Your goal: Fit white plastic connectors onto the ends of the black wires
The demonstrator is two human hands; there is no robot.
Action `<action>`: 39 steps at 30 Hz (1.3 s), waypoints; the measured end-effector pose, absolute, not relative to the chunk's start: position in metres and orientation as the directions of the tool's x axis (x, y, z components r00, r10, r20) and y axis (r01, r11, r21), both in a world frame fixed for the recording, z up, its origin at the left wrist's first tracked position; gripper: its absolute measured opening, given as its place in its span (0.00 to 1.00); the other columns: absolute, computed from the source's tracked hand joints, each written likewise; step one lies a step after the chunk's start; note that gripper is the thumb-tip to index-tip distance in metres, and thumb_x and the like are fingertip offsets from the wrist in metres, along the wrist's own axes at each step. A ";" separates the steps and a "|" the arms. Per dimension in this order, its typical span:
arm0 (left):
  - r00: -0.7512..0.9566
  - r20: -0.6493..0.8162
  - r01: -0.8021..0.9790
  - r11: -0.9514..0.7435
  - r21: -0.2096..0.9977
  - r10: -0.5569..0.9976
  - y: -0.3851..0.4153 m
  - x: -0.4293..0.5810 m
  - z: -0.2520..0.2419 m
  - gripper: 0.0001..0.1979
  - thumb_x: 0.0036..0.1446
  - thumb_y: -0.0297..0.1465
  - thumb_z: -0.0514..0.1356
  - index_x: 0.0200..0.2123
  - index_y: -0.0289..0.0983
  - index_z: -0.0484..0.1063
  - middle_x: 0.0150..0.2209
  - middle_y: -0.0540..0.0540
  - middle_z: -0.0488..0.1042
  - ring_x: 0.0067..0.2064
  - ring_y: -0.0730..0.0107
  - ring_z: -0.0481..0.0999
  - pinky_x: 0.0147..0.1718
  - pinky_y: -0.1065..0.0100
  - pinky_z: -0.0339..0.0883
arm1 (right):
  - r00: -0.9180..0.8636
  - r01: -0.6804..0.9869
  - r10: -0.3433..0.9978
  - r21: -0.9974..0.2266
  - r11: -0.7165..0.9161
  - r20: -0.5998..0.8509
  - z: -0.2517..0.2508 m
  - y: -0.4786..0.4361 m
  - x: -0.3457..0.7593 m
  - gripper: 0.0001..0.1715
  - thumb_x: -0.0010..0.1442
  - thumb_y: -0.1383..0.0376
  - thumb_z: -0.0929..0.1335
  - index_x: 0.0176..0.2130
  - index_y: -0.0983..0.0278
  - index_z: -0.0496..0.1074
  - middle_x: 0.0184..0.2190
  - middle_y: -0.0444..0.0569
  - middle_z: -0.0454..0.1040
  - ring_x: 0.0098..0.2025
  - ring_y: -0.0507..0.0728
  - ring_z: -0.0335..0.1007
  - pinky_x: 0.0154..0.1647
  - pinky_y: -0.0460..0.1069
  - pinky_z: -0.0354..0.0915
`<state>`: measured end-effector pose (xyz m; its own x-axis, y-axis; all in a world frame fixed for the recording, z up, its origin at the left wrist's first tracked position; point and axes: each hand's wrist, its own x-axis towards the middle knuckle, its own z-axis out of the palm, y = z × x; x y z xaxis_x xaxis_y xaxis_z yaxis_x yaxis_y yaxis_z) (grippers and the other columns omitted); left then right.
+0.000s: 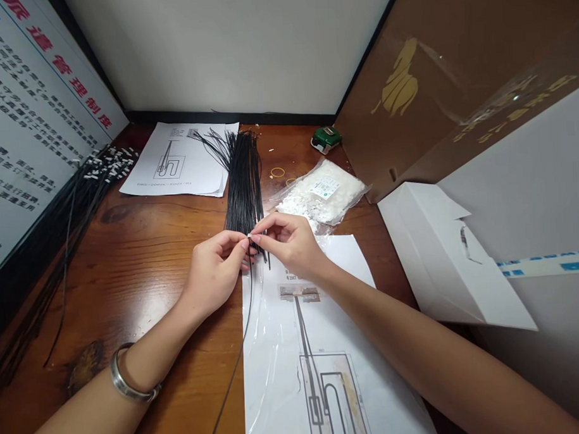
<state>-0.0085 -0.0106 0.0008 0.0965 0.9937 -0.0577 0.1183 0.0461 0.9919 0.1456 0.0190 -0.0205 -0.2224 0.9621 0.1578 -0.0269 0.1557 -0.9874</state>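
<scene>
My left hand pinches the end of a thin black wire, which runs down toward the lower edge of the view. Thumb and forefinger of my right hand are closed on a tiny white connector. It sits right at the wire's end, between both hands' fingertips; whether it is fully on the wire, I cannot tell. Just beyond my hands lies a bundle of black wires. A clear bag of small white connectors rests past my right hand, with some pieces loose at its near end.
A large printed diagram sheet lies under my right forearm. Farther back are more papers and a green tape measure. Wires with white ends lie along the left. A white box flap juts in from the right.
</scene>
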 end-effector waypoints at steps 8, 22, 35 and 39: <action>0.136 -0.046 0.169 0.023 0.985 0.990 -0.011 -0.011 -0.002 0.09 0.57 0.35 0.60 0.30 0.34 0.73 0.28 0.47 0.76 0.28 0.72 0.74 0.29 0.71 0.70 | -0.257 -0.037 0.961 -0.995 0.093 0.099 -0.021 0.022 0.148 0.08 0.49 0.63 0.73 0.26 0.64 0.72 0.22 0.45 0.73 0.24 0.51 0.68 0.25 0.48 0.65; 0.057 -0.110 0.087 0.105 0.991 0.992 -0.010 -0.006 0.003 0.10 0.54 0.35 0.62 0.30 0.33 0.72 0.26 0.47 0.75 0.27 0.72 0.74 0.27 0.70 0.72 | -0.215 -0.045 0.969 -0.993 0.112 0.119 -0.019 0.023 0.147 0.08 0.49 0.62 0.73 0.27 0.64 0.73 0.23 0.45 0.73 0.25 0.51 0.66 0.26 0.49 0.63; 0.126 -0.041 0.049 0.035 0.998 0.991 -0.011 -0.010 0.003 0.09 0.55 0.35 0.63 0.30 0.33 0.73 0.28 0.47 0.77 0.27 0.73 0.75 0.28 0.73 0.70 | -0.190 -0.025 0.951 -0.969 0.246 0.246 -0.019 0.021 0.147 0.05 0.51 0.64 0.72 0.28 0.63 0.74 0.23 0.45 0.73 0.26 0.51 0.67 0.25 0.49 0.63; 0.138 -0.015 0.032 0.011 0.999 0.990 -0.011 -0.010 0.003 0.08 0.54 0.33 0.63 0.30 0.33 0.73 0.26 0.48 0.76 0.27 0.73 0.75 0.27 0.73 0.70 | -0.192 0.007 0.925 -0.942 0.335 0.328 -0.019 0.018 0.147 0.04 0.53 0.66 0.71 0.28 0.63 0.73 0.24 0.45 0.73 0.27 0.51 0.68 0.24 0.48 0.63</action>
<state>-0.0105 -0.0112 0.0033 0.1378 0.9903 -0.0153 0.0318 0.0110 0.9994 0.1466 0.0181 -0.0192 -0.1917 0.9250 0.3280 0.0067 0.3354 -0.9421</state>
